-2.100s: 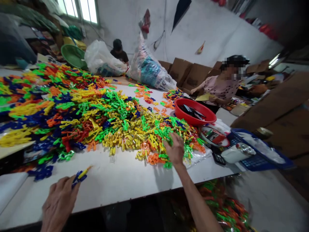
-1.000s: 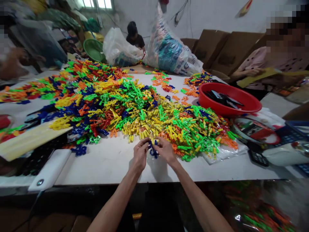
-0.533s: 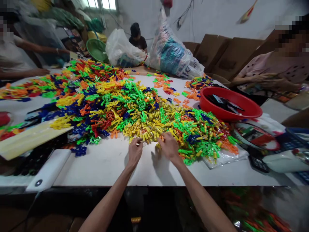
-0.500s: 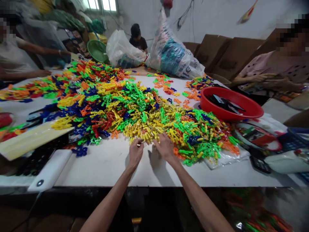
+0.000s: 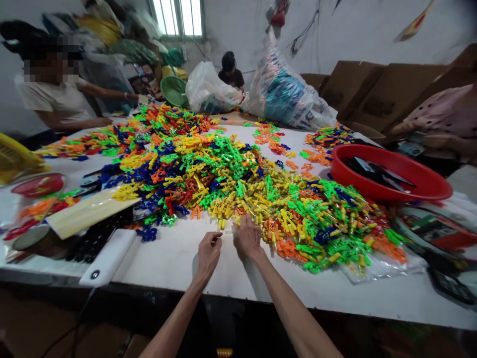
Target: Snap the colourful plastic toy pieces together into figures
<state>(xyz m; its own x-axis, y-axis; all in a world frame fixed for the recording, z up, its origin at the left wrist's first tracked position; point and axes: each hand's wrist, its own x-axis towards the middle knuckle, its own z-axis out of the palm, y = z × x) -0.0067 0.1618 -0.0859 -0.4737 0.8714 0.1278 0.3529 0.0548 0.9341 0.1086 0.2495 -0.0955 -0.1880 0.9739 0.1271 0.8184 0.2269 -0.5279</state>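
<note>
Both hands work the near edge of a large unsorted pile of plastic pieces (image 5: 238,189): the left hand (image 5: 207,252) has its fingers curled together on nothing visible, while the right hand (image 5: 246,237) spreads its fingers onto the yellow pieces (image 5: 242,209).

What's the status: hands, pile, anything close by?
Left hand loosely curled, nothing seen held. Right hand reaching into the plastic pieces. Red basin well off right.

left hand (image 5: 207,253) fingers curled | right hand (image 5: 246,238) palm down, fingers extended

A red basin (image 5: 391,181) sits at right, a green tub (image 5: 173,91) and filled plastic bags (image 5: 286,94) top centre, cardboard boxes (image 5: 376,92) upper right.
</note>
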